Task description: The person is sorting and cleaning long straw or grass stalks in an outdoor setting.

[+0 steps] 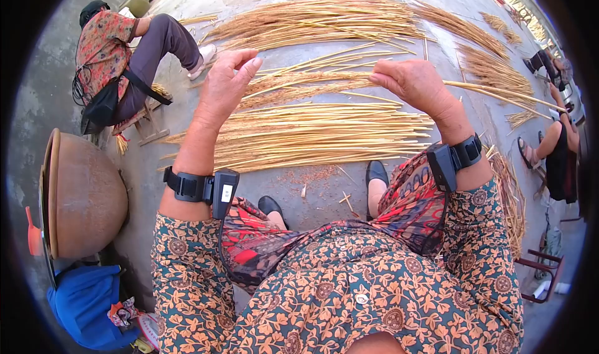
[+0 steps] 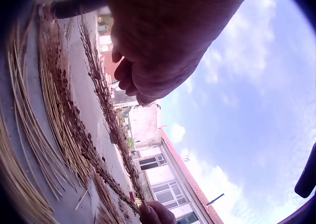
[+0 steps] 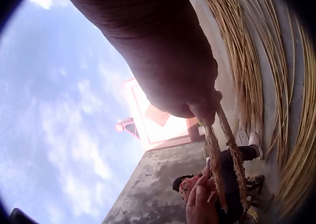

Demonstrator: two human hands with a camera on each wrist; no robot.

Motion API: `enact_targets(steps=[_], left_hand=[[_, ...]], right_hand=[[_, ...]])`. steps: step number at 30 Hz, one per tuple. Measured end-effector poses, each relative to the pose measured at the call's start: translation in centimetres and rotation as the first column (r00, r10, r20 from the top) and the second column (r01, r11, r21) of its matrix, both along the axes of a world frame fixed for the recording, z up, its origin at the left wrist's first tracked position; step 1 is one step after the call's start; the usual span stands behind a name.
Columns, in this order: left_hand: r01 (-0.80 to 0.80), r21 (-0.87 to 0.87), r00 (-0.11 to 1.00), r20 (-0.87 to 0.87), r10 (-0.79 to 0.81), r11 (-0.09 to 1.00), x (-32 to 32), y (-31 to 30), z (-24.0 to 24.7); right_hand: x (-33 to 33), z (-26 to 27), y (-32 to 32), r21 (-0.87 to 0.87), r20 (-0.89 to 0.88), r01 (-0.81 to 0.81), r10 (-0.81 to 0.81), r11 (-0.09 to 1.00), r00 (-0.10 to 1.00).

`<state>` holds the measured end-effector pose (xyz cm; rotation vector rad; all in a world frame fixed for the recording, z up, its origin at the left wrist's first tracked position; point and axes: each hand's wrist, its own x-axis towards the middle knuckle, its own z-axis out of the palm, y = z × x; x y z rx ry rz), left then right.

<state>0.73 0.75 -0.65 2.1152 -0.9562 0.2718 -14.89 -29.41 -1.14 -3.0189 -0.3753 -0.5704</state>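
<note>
My right hand (image 1: 415, 85) is raised over the laid-out stalks and pinches a couple of long sorghum stalks (image 1: 499, 93). Their pale stems run out to the right, while the brown seed heads (image 3: 215, 157) reach toward my left hand. My left hand (image 1: 231, 82) is held up near the tips of these heads, thumb apart and fingers loosely bent, holding nothing. In the right wrist view its fingers overlap the side of one head. Below both hands, a row of cut stalks (image 1: 324, 132) lies across the ground.
A larger stalk bundle (image 1: 324, 23) lies farther off, with more bundles (image 1: 493, 70) at right. A seated person (image 1: 112, 54) is at left, another person (image 1: 555, 154) at right. A large clay pot (image 1: 87, 195) stands near blue cloth (image 1: 93, 307). Loose seeds dot the ground (image 1: 306, 179).
</note>
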Motion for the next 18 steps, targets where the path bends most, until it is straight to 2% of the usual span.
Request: enact_targets(steps=[2,5,8,11,12,14,17,18], left_hand=[[0.146,-0.053,0.985,-0.085,-0.15,0.988,0.0,-0.3,-0.7],[0.238,0.073,0.904,-0.381,-0.194,0.969,-0.3,-0.6,-0.3],[0.223,0.179,0.939,-0.305,-0.161,0.958,-1.1,-0.9,0.5],[0.202,0.172,0.971,-0.16,-0.175,0.964,-1.7,-1.0,0.8],[0.162,0.239,0.987,-0.044,-0.156,0.957,-1.9,-1.1,0.8],[0.059,0.354,0.972,0.194,-0.135,0.933,-2.2,-1.3,0.7],[-0.255,0.422,0.921,0.381,0.085,0.87,-1.8,-1.2,0.6],[-0.187,0.37,0.966,0.237,0.102,0.91,-1.3,-0.8,0.4]], right_hand=[[0.0,0.1,0.2,0.001,-0.004,-0.012,0.012,1.0,1.0],[0.1,0.4,0.5,0.004,0.002,-0.023,0.023,1.0,1.0],[0.1,0.5,0.5,0.002,0.012,-0.031,0.031,1.0,0.999],[0.2,0.4,0.6,-0.008,-0.002,-0.027,0.027,1.0,1.0],[0.2,0.3,0.6,-0.012,0.0,-0.034,0.034,0.999,0.999],[0.2,0.2,0.5,-0.012,0.007,-0.046,0.046,0.999,0.999],[0.2,0.0,0.3,-0.002,0.006,-0.05,0.05,0.999,0.999],[0.1,0.1,0.1,0.001,-0.004,-0.038,0.038,0.999,0.999]])
